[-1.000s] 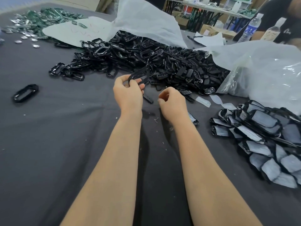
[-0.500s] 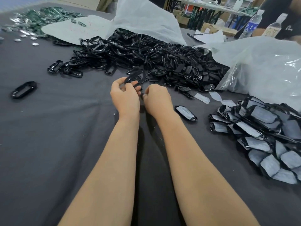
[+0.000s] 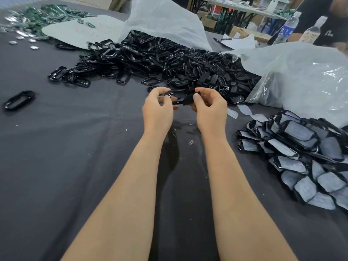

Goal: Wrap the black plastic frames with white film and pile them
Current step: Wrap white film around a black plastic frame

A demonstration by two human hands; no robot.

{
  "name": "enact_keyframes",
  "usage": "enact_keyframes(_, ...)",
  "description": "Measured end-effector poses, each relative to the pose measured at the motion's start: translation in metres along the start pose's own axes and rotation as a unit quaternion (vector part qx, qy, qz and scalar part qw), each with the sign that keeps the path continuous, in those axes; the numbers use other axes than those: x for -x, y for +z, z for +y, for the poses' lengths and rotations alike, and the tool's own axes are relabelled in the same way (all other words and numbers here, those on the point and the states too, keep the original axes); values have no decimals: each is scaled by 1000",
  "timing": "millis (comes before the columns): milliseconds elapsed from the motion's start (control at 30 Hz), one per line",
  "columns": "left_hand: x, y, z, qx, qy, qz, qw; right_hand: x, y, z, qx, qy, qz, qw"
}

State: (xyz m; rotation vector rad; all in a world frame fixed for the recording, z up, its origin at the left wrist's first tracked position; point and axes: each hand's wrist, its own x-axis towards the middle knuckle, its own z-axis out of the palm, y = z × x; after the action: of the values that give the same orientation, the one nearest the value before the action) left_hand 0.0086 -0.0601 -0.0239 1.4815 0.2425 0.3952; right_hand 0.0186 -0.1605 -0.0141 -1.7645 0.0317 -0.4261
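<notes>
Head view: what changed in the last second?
The right hand moved up and took the other end of the black oval plastic frame; the left hand kept its grip. The loose black frame heap and the film-wrapped pile stayed put.

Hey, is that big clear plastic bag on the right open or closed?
Open: the bag lies slumped on its side, and black frames spill from its mouth across the table.

We are in a small factory or packing workshop. Our dark cloth-covered surface carries a large heap of loose black plastic frames, a pile of film-wrapped frames and bulk plastic bags. Behind stand folding tables and cardboard boxes.
</notes>
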Motion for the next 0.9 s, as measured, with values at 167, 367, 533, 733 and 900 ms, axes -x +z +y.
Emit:
enact_keyframes(167, 3, 1, 1, -11, 21, -47, 999, 1, 2, -1, 1, -20, 18, 1000)
enact_keyframes(367, 4, 0, 3, -1, 26, -68, 997, -1, -1, 1, 7, -8, 7, 1000)
enact_keyframes(533, 6, -1, 5, 34, 25, -82, 996, 1, 1, 2, -7, 8, 14, 1000)
enact_keyframes(733, 5, -1, 3, -6, 26, -81, 996, -1, 0, 4, -96, 92, -14, 991)
enact_keyframes(900, 6, 0, 0, -60, 25, -59, 996, 2, 2, 4, -18, 52, -9, 998)
